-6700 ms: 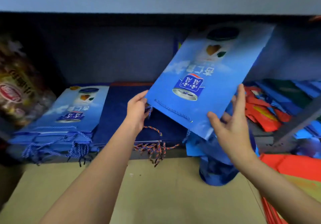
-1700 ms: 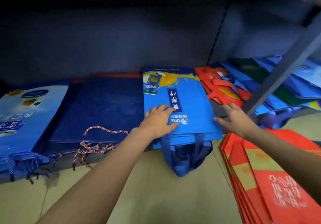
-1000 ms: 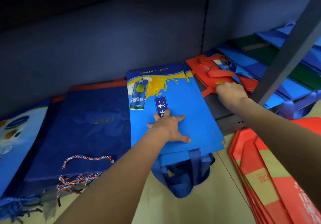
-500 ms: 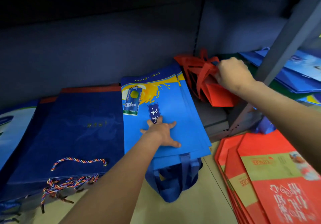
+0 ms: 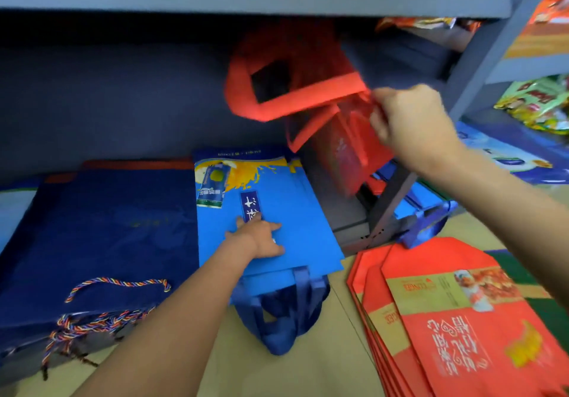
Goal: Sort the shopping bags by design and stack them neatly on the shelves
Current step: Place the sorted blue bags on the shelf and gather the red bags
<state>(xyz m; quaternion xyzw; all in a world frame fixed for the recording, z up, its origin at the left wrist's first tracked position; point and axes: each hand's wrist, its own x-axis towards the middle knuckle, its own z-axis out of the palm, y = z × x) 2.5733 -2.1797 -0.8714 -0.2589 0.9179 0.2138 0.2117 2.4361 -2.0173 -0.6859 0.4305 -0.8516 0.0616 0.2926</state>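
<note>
A person's right hand (image 5: 412, 122) pinches a limp, light red non-woven fabric bag (image 5: 335, 138) by its top edge, left hand (image 5: 261, 238) spread flat on the stacked bright-blue fabric bags (image 5: 277, 212).

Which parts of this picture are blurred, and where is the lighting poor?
Head view: the red bag in the right hand is smeared by motion; the shelf recess behind it lies in deep shadow; the blue bag under the left hand is fairly sharp; straight shelf edges bend slightly from the wide lens.
</note>
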